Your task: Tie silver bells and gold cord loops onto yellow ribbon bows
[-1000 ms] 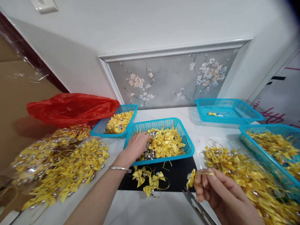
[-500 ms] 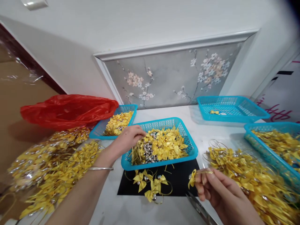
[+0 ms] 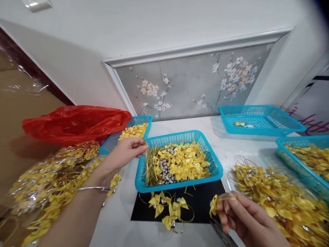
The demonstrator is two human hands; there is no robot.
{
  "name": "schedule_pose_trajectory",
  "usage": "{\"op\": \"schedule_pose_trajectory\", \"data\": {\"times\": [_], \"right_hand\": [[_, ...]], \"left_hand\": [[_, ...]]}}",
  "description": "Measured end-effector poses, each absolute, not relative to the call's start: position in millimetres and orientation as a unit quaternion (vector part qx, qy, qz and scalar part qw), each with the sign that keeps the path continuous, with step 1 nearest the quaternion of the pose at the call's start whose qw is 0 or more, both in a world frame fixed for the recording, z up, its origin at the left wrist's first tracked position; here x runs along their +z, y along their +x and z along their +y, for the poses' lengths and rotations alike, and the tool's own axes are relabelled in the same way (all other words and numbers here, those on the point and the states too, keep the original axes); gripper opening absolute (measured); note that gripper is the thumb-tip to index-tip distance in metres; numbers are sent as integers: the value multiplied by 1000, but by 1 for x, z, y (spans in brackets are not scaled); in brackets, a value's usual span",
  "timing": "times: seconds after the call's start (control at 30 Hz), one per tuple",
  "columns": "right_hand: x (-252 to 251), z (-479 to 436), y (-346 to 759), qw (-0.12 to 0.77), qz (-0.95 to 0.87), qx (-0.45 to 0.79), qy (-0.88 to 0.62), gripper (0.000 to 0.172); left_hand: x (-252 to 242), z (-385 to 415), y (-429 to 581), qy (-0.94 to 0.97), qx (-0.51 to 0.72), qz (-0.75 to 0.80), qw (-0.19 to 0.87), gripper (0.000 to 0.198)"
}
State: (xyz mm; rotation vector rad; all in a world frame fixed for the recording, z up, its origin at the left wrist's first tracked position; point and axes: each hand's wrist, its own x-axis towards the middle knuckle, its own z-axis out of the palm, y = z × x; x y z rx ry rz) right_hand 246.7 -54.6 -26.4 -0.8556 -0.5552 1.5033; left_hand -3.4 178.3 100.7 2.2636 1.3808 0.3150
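Head view: the right hand (image 3: 244, 214) pinches a satiny yellow bow (image 3: 213, 206) over the black mat's (image 3: 203, 197) right side — long axis near upright, face leftward. The left hand (image 3: 132, 149), fingertips narrowed, meets a latticed blue basket's (image 3: 180, 185) left rim — whether holding anything, I cannot tell.

A small yellow bow (image 3: 214, 206) and a thin gold string (image 3: 228, 198) are held up together. In the blue basket (image 3: 180, 184), gold strings (image 3: 153, 169) are piled at the left, beside silver beads (image 3: 165, 170) and yellow bows (image 3: 190, 161).
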Motion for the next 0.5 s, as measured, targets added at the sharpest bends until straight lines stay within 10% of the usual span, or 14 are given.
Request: {"op": "schedule_pose_trajectory", "data": {"times": [0.5], "right_hand": [[-25,-49,244,560,-282,658,-418,41]], "left_hand": [[65,185,31,875,-11,484,10,27]]}}
